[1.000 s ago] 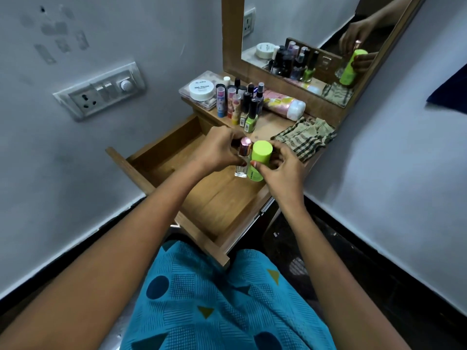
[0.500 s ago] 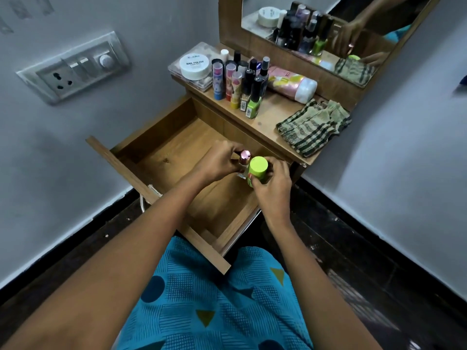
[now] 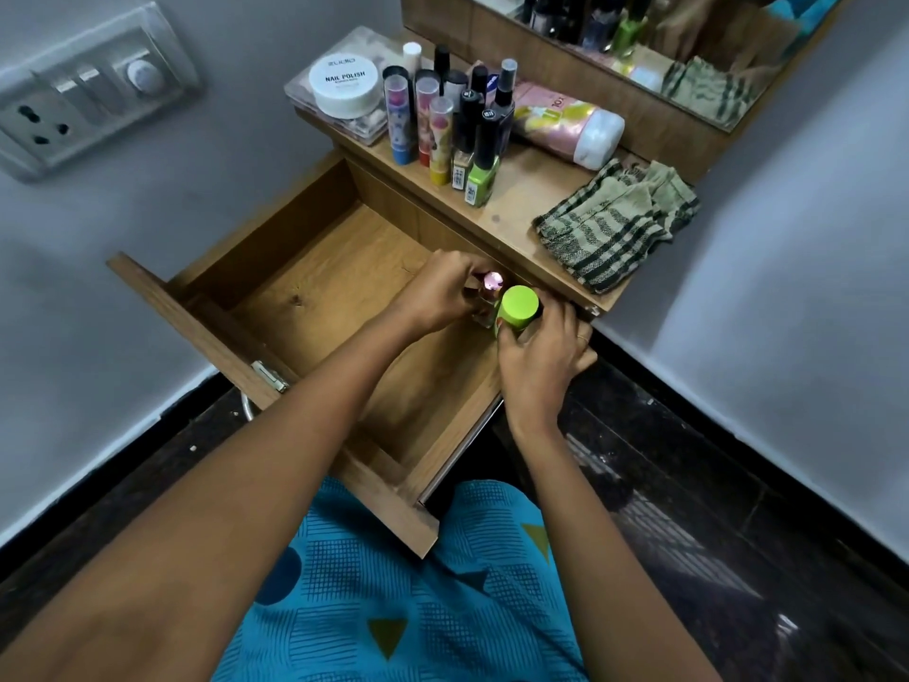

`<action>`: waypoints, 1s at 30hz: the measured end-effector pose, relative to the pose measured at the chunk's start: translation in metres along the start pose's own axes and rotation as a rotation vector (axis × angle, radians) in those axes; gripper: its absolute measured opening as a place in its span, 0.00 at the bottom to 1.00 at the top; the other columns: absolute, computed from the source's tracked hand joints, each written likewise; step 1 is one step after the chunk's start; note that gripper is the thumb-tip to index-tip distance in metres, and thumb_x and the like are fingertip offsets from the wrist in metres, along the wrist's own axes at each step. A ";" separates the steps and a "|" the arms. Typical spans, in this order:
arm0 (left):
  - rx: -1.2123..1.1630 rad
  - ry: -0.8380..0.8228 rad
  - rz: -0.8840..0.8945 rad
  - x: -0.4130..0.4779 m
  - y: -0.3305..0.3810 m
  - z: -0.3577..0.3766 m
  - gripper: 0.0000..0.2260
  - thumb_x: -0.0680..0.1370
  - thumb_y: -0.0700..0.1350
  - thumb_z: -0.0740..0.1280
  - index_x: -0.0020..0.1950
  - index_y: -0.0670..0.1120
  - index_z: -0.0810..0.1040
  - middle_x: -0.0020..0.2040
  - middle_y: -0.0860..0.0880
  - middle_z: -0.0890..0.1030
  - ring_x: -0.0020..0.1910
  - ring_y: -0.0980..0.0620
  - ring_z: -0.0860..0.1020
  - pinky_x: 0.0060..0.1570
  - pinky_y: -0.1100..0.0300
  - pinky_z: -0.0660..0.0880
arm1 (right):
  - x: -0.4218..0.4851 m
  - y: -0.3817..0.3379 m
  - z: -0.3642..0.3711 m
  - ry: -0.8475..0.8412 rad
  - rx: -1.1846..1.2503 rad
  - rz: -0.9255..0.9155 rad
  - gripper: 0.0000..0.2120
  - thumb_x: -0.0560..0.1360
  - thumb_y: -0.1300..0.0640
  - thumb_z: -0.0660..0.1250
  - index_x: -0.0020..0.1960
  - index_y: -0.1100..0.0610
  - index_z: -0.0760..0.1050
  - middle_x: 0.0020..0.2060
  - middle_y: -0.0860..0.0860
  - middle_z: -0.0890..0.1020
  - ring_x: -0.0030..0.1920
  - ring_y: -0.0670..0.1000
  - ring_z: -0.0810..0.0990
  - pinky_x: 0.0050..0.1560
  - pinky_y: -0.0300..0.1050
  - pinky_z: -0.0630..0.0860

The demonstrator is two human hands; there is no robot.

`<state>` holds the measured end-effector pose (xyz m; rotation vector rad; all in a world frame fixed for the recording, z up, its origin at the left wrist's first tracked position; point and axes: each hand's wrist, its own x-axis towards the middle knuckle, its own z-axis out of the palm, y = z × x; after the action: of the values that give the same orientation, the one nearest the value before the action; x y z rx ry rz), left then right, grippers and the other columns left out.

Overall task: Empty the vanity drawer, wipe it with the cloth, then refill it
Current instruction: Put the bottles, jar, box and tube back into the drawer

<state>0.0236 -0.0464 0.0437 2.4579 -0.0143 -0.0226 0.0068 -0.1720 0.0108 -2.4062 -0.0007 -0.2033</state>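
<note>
The wooden vanity drawer [image 3: 295, 268] is pulled out, its floor bare apart from where my hands are. In its back right corner my left hand [image 3: 438, 295] holds a small clear bottle with a pink cap [image 3: 492, 280]. Right beside it my right hand [image 3: 543, 356] grips a lime-green bottle [image 3: 517, 306] standing upright. The two bottles touch. A checked green cloth [image 3: 615, 224] lies folded on the vanity top [image 3: 511, 199].
Several nail polish bottles [image 3: 479, 174], tubes [image 3: 439, 140], a white nail polish jar [image 3: 347, 86] on a clear box and a lying pink bottle [image 3: 565, 123] crowd the vanity top. A mirror [image 3: 639, 41] rises behind. A wall socket panel [image 3: 83, 105] is at left.
Both hands lowered the pink-capped and green bottles from above the drawer down into its back right corner. The view tilted down.
</note>
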 end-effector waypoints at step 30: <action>-0.209 0.218 -0.184 0.003 -0.019 0.039 0.11 0.73 0.32 0.67 0.54 0.36 0.75 0.51 0.40 0.80 0.47 0.48 0.78 0.45 0.66 0.72 | 0.007 -0.007 0.009 -0.006 -0.044 0.102 0.24 0.70 0.58 0.71 0.63 0.60 0.70 0.64 0.60 0.71 0.66 0.60 0.66 0.63 0.56 0.61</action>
<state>0.0263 -0.0564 0.0020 2.2331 0.2955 0.1562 0.0142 -0.1612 0.0100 -2.4429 0.1249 -0.1497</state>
